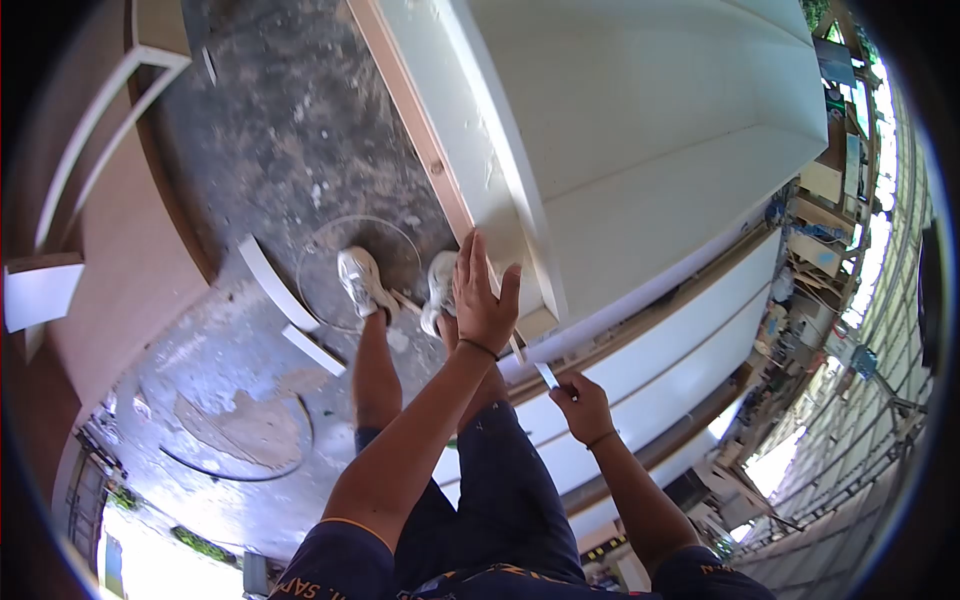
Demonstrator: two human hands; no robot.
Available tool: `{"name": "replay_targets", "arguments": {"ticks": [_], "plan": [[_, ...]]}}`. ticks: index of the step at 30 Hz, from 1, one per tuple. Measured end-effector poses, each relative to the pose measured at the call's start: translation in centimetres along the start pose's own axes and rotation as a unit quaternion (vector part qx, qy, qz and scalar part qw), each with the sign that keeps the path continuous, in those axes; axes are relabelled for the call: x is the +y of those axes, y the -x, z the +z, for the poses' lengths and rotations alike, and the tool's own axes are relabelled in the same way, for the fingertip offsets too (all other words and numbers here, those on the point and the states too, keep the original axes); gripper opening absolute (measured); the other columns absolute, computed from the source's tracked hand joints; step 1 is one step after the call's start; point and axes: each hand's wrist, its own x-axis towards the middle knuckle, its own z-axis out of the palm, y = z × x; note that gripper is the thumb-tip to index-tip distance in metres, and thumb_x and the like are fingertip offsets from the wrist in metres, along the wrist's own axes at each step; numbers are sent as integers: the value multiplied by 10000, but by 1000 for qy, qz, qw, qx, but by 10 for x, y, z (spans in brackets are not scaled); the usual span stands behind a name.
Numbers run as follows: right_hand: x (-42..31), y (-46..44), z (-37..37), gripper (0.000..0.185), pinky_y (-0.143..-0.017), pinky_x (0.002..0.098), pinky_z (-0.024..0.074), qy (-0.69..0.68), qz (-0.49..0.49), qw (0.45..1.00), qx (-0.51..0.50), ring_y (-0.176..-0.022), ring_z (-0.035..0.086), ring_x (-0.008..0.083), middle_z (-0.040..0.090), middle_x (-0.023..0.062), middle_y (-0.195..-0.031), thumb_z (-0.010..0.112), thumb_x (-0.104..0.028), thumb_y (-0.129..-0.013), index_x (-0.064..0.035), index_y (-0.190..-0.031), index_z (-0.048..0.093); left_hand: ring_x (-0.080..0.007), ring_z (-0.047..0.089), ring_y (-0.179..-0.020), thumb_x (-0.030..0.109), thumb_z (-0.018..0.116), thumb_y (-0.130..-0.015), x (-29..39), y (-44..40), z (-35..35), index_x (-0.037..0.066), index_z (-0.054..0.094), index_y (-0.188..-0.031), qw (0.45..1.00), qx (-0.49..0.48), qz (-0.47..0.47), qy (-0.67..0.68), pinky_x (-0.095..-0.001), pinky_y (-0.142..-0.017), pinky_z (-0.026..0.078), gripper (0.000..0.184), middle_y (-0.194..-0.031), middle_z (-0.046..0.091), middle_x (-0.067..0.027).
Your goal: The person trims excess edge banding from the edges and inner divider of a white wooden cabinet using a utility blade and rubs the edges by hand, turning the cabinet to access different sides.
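A dark shirt [500,586] fills the bottom centre of the frame, with dark shorts [512,485] just above it. At the centre, the left hand [487,305] is held flat, fingers extended and thumb apart, over the near end of a large white panelled piece [650,135] that spans the upper centre and upper right; whether the palm presses on it cannot be told. Right of centre and lower, the right hand [582,408] pinches a small flat blade [547,376] between thumb and fingers. White strips [275,285] lie on the floor [280,120], left of centre.
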Motion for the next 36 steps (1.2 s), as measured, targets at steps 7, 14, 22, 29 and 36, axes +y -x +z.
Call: {"name": "replay_targets", "arguments": {"ticks": [7, 14, 22, 29, 36], "plan": [[33, 21, -29, 156, -624, 286, 504, -406, 148, 900, -59, -759, 609, 152, 612, 67, -830, 615, -47, -827, -40, -958, 530, -382, 344, -1299, 209, 607, -820, 75, -183, -33, -16, 328, -1371, 928, 99, 273, -233, -476, -1078, 270, 657, -1388, 376, -217], [49, 21, -35, 242, -679, 331, 492, -607, 130, 778, -101, -785, 582, 168, 560, 42, -887, 479, 6, -834, -71, -1062, 507, -319, 386, -1276, 254, 559, -861, 101, -330, -24, 8, 352, -1346, 860, -17, 225, -457, -418, -1068, 306, 582, -1357, 422, -172], [22, 3, -66, 284, -708, 336, 464, -639, 127, 749, -121, -779, 551, 190, 523, 54, -883, 467, 49, -751, -46, -1015, 506, -300, 567, -1037, 258, 517, -896, 135, -386, 20, 133, 575, -1094, 900, -56, 168, -399, -426, -853, 474, 242, -1111, 593, -76], [-65, -36, -93, 202, -688, 313, 443, -565, 129, 806, -120, -737, 514, 159, 497, 36, -813, 473, 13, -807, -38, -999, 513, -296, 596, -987, 255, 522, -893, 166, -387, 66, 150, 587, -1071, 949, -63, 146, -272, -423, -832, 483, 217, -1053, 639, -84], [-143, -87, -136, 276, -713, 256, 439, -554, 145, 816, -79, -773, 494, 91, 533, 16, -858, 465, -74, -897, -22, -1135, 595, -282, 607, -936, 182, 587, -833, 114, -384, -9, 109, 617, -915, 952, -78, 226, -193, -406, -811, 479, 114, -878, 656, -81]]}}
